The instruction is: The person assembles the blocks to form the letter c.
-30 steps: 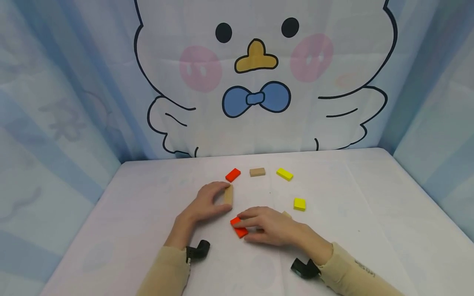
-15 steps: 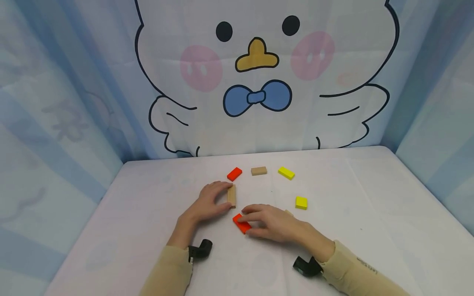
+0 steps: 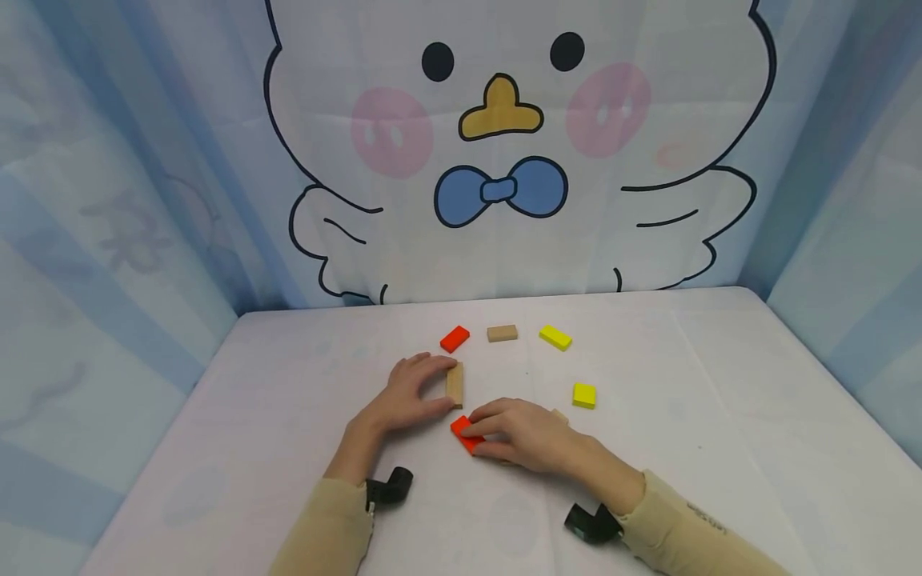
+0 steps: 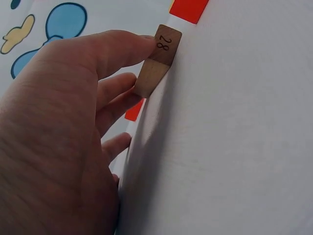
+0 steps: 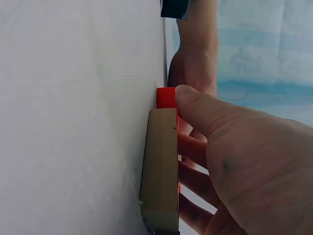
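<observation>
Pinched between thumb at near end and finger at far end: numbered wooden block (image 3: 454,387), in left hand (image 3: 405,394), spread about block's length. Right hand (image 3: 529,432) pinches near red block (image 3: 462,426) between thumb and fingers, just nearer than numbered block, on white table (image 3: 216,480). Far side, left to right: far red block (image 3: 454,339), far wooden block (image 3: 502,334), long yellow block (image 3: 555,338). Short yellow block (image 3: 584,396) nearer, right of both hands.

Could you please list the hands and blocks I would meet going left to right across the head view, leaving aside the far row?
Left hand, tan wooden rectangular block it pinches, red rectangular block, right hand holding that red block, yellow squarish block.
</observation>
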`<state>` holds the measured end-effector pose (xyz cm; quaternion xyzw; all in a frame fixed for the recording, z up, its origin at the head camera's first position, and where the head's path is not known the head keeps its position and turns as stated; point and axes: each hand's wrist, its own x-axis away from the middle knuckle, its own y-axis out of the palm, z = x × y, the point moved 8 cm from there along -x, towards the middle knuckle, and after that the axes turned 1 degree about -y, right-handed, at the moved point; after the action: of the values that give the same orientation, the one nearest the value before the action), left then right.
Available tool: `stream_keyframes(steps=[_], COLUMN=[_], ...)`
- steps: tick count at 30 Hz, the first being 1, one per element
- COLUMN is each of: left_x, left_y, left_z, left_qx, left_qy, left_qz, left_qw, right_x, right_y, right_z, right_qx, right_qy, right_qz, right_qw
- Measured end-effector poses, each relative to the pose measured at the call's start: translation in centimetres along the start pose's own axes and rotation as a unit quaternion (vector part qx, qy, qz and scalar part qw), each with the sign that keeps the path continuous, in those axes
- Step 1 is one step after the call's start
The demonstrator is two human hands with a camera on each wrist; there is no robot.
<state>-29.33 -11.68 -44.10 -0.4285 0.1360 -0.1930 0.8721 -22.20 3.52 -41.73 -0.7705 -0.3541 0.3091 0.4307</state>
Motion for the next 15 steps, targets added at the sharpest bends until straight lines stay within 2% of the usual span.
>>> stream_keyframes(steps=[15], left_x=[0.06], left_y=[0.28], left_z=[0.15], left_qx=[0.001], left_qy=[-0.006], left_qz=[-0.009], left_qw=[0.9999], right_x=[-0.13], right_y=[-0.12], right_z=[0.18], right_qx=[-0.012], right_qy=[0.018], right_qz=[0.002], right_qw=[0.9998])
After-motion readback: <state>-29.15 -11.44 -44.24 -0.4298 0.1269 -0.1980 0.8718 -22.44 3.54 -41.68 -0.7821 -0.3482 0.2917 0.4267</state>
